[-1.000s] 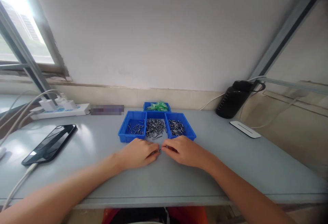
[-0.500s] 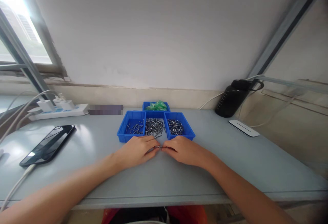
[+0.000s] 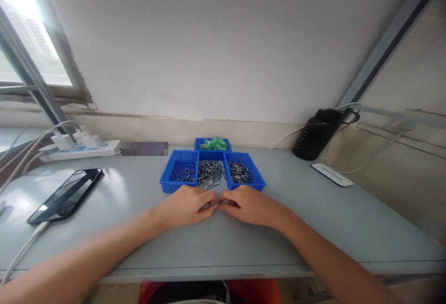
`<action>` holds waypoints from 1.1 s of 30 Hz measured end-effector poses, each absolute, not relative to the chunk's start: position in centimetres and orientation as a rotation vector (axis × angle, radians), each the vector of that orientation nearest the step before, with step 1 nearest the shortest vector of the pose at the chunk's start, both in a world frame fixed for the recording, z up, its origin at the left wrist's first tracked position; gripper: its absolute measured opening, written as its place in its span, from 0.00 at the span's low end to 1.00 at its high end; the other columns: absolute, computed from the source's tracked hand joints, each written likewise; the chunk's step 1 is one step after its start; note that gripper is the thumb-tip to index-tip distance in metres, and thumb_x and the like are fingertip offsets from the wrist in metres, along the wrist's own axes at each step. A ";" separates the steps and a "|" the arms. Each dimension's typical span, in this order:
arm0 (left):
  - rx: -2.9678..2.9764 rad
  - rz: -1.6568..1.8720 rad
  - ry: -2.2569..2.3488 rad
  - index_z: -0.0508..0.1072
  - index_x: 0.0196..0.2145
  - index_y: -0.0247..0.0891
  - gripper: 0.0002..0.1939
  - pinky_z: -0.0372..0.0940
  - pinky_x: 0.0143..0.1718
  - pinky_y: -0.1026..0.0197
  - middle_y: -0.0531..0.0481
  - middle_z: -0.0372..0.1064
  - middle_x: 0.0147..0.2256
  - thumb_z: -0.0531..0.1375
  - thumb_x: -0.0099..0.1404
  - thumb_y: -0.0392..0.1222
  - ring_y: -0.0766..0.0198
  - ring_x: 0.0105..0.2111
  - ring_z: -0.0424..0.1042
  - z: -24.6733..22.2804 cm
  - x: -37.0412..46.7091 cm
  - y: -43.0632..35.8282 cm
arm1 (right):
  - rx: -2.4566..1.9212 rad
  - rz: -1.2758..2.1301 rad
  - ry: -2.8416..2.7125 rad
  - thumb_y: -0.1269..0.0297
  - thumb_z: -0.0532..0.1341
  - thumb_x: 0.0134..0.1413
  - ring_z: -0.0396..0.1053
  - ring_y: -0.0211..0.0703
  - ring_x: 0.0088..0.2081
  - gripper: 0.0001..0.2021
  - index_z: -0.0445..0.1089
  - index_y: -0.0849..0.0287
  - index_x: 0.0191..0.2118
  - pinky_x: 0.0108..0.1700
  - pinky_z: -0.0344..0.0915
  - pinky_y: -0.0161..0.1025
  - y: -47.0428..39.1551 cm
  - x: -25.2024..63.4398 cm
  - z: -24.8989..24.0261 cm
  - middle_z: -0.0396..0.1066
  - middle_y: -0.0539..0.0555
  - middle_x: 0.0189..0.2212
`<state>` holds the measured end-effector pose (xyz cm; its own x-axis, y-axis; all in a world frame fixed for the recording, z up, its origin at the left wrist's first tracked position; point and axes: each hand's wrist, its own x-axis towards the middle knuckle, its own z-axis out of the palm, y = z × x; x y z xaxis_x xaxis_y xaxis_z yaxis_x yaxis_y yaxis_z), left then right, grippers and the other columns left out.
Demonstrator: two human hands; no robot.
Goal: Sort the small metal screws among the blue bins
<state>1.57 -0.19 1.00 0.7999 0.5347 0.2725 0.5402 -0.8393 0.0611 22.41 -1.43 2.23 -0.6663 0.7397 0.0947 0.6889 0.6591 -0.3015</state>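
Barely anything had shifted when I checked this moment against the pictures from a second before: both hands were on the same patch of the grey table (image 3: 223, 243), just in front of the blue trays. My left hand (image 3: 186, 205) and right hand (image 3: 249, 205) lay knuckles up with their fingertips meeting in the middle, pressed together around a small metal piece (image 3: 213, 203). It showed only as a glint between the fingers, too small for me to say what it was or which hand really held it. Compared with half a second before, the meeting point sat a touch lower and the fingers looked a little more closed. I judged that the hands were working the piece on the spot and not reaching out for more parts.

Just beyond the fingers lay a loose heap of metal pins (image 3: 210, 173) on the table, between the left tray (image 3: 179, 173) and the right tray (image 3: 243, 171), each holding more pins. A third tray with green pieces (image 3: 213, 144) stood behind them against the wall. Well off to the left lay a dark phone (image 3: 66, 195) with a cable, and behind it a white power strip (image 3: 81, 150). To the right stood a black bottle (image 3: 318, 134), with a flat white device (image 3: 331, 175) near it.
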 end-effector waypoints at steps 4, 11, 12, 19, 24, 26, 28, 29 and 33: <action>-2.952 -0.410 -0.907 0.67 0.34 0.38 0.11 0.59 0.27 0.66 0.53 0.68 0.28 0.48 0.67 0.44 0.66 0.28 0.69 0.8 1.6 0.0 | -1.147 0.366 -2.660 0.60 0.51 0.59 0.67 0.39 0.29 0.11 0.68 0.57 0.35 0.30 0.53 0.33 -1.5 22.3 2.3 0.70 0.50 0.25; -2.932 -0.383 -0.908 0.68 0.31 0.38 0.14 0.58 0.25 0.66 0.53 0.68 0.26 0.47 0.67 0.46 0.66 0.27 0.69 0.4 1.6 0.1 | -1.167 0.340 -2.673 0.63 0.48 0.60 0.66 0.38 0.29 0.11 0.66 0.57 0.32 0.29 0.52 0.33 -1.5 22.1 2.3 0.70 0.50 0.25; -2.926 -0.369 -0.922 0.68 0.30 0.38 0.14 0.57 0.25 0.66 0.53 0.68 0.25 0.48 0.67 0.46 0.66 0.26 0.69 0.4 1.5 0.1 | -1.184 0.342 -2.661 0.63 0.49 0.60 0.66 0.38 0.29 0.10 0.66 0.57 0.33 0.29 0.51 0.33 -1.5 22.1 2.3 0.69 0.49 0.25; -2.920 -0.401 -0.908 0.67 0.33 0.38 0.12 0.58 0.27 0.65 0.53 0.67 0.28 0.47 0.67 0.44 0.66 0.28 0.68 1.0 1.5 -0.1 | -1.237 0.391 -2.652 0.65 0.52 0.56 0.65 0.38 0.27 0.05 0.64 0.57 0.34 0.27 0.50 0.31 -1.4 22.3 2.2 0.69 0.49 0.25; -2.960 -0.434 -0.743 0.67 0.37 0.38 0.13 0.59 0.30 0.65 0.51 0.67 0.32 0.45 0.69 0.42 0.67 0.31 0.68 1.1 1.5 -0.3 | -1.225 0.366 -2.700 0.65 0.53 0.55 0.66 0.39 0.28 0.05 0.64 0.57 0.34 0.28 0.51 0.32 -1.2 22.1 1.7 0.69 0.50 0.26; -2.949 -0.432 -0.735 0.67 0.37 0.38 0.13 0.59 0.30 0.65 0.51 0.67 0.32 0.45 0.69 0.43 0.66 0.31 0.68 1.1 1.5 -0.3 | -1.221 0.362 -2.703 0.64 0.53 0.55 0.66 0.39 0.29 0.05 0.64 0.57 0.34 0.28 0.51 0.32 -1.2 22.2 1.7 0.70 0.50 0.27; -2.933 -0.425 -0.764 0.67 0.36 0.38 0.14 0.59 0.30 0.65 0.51 0.67 0.31 0.44 0.69 0.43 0.66 0.30 0.68 1.1 1.5 -0.2 | -1.234 0.369 -2.699 0.64 0.52 0.56 0.66 0.39 0.29 0.06 0.64 0.57 0.34 0.27 0.51 0.32 -1.3 22.2 1.8 0.70 0.50 0.27; -2.924 -0.417 -0.789 0.67 0.35 0.38 0.14 0.59 0.30 0.65 0.52 0.67 0.30 0.45 0.69 0.43 0.66 0.30 0.68 1.2 1.5 -0.2 | -1.247 0.373 -2.695 0.64 0.52 0.56 0.66 0.38 0.28 0.06 0.64 0.57 0.34 0.27 0.51 0.32 -1.3 22.2 1.9 0.70 0.50 0.27; -2.912 -0.341 -0.894 0.67 0.32 0.38 0.14 0.57 0.27 0.65 0.53 0.68 0.27 0.45 0.69 0.43 0.66 0.28 0.68 1.1 1.4 0.0 | -1.285 0.354 -2.660 0.63 0.52 0.57 0.66 0.38 0.28 0.07 0.65 0.57 0.33 0.27 0.51 0.32 -1.3 22.4 2.3 0.70 0.50 0.26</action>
